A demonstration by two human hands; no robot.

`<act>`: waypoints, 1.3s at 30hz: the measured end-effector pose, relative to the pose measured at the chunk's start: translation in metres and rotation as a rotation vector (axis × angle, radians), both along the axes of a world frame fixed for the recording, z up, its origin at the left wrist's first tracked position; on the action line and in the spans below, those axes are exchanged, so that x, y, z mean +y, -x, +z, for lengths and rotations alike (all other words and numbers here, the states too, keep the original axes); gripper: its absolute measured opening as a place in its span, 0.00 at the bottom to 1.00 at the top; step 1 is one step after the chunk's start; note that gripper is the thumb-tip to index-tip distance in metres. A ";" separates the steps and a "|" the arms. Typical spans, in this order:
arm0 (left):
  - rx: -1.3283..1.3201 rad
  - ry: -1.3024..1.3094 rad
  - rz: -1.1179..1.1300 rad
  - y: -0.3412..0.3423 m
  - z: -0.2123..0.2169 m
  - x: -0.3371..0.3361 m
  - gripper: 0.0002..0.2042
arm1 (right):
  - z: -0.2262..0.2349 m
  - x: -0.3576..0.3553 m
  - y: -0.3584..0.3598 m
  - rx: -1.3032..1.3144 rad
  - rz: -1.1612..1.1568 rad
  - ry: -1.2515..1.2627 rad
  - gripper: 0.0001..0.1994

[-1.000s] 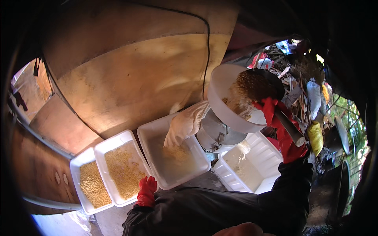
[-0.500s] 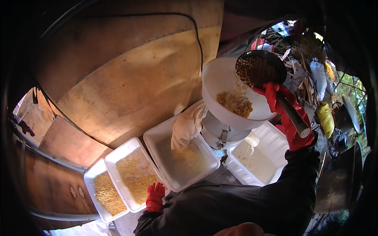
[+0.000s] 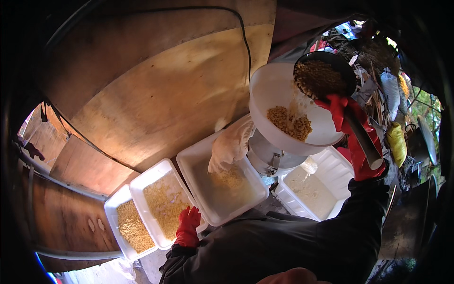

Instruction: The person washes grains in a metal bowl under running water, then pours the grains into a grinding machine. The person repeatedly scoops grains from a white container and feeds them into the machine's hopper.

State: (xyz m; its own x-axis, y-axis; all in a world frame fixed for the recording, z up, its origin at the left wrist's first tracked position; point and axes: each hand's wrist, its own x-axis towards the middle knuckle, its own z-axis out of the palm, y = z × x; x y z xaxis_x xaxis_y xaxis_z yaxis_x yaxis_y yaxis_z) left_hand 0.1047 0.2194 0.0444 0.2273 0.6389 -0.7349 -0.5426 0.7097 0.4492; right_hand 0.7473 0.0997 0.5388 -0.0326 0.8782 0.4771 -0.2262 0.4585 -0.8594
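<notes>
In my red-gloved right hand (image 3: 347,118) I hold a dark, round-bowled ladle (image 3: 350,78), fingers closed near where its thick handle meets the bowl. The ladle is tilted over a white funnel-shaped hopper (image 3: 265,94), and yellowish kernels with liquid stream from it onto a pile of kernels (image 3: 288,124) inside. Beneath the hopper stands a metal machine body (image 3: 269,154). My left hand (image 3: 188,225), also in a red glove, is open with fingers spread at the near side of a white tub (image 3: 163,170) of kernels. Whether it touches the tub I cannot tell.
A second kernel-filled tub (image 3: 109,208) stands farther left. A cloth bag (image 3: 231,146) hangs from the machine into a larger white tub (image 3: 213,220). Right of the machine, a white crate (image 3: 340,165) holds pale liquid. Wooden boards (image 3: 189,85) rise behind; a yellow sack (image 3: 396,142) lies right.
Kernels and liquid keep pouring from the tilted ladle into the hopper. The whole view has shifted slightly. My left hand's fingers have spread and reach a little farther over the tub.
</notes>
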 end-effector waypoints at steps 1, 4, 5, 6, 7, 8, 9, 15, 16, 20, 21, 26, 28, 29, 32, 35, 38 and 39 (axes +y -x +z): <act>-0.061 0.032 0.063 -0.005 0.002 0.001 0.27 | 0.006 -0.002 0.000 -0.047 0.007 0.033 0.16; -0.173 0.108 0.172 -0.009 -0.004 0.008 0.27 | 0.002 0.002 0.007 -0.059 -0.042 -0.002 0.17; -0.226 0.121 0.182 -0.007 -0.008 0.010 0.27 | 0.001 0.004 0.007 -0.091 -0.025 -0.019 0.17; -0.294 0.141 0.183 -0.012 -0.020 0.014 0.27 | 0.008 0.000 0.008 -0.140 -0.021 -0.035 0.17; -0.374 0.166 0.213 -0.006 -0.032 0.014 0.27 | 0.006 0.002 0.006 -0.123 0.003 -0.016 0.15; -0.469 0.199 0.245 0.000 -0.044 0.015 0.27 | 0.005 0.003 0.004 -0.106 0.026 0.004 0.14; -0.677 0.254 0.297 0.011 -0.062 0.014 0.26 | 0.005 0.006 0.003 -0.094 0.054 0.020 0.14; -1.683 0.778 0.469 0.037 -0.129 0.017 0.25 | 0.014 0.004 0.015 -0.176 0.013 -0.025 0.16; -1.698 0.802 0.483 0.035 -0.132 0.016 0.25 | 0.017 0.003 0.019 -0.195 -0.007 -0.034 0.17; -1.775 1.055 0.490 0.034 -0.127 0.019 0.21 | 0.023 0.003 0.018 -0.265 -0.015 0.001 0.17; -1.767 1.087 0.498 0.036 -0.124 0.019 0.21 | 0.024 0.004 0.016 -0.283 -0.012 0.032 0.17; -1.635 1.167 0.540 0.031 -0.104 0.014 0.19 | 0.018 0.001 -0.002 -0.140 -0.010 0.171 0.16; -1.528 1.047 0.518 0.031 -0.104 0.013 0.18 | 0.020 0.002 -0.004 -0.131 0.005 0.212 0.16; -1.449 0.927 0.486 0.032 -0.104 0.011 0.19 | 0.022 0.001 -0.003 -0.126 -0.014 0.235 0.15; -1.541 0.947 0.449 0.029 -0.101 0.008 0.19 | 0.023 0.001 -0.002 -0.142 -0.021 0.273 0.16; -1.576 0.899 0.430 0.034 -0.109 0.005 0.20 | 0.028 0.000 0.000 0.073 -0.108 0.513 0.17; -1.442 0.756 0.440 0.033 -0.111 0.004 0.21 | 0.029 0.003 0.000 -0.049 -0.010 0.398 0.17; -1.480 0.776 0.441 0.031 -0.111 0.004 0.21 | 0.029 0.004 0.000 -0.168 0.063 0.282 0.18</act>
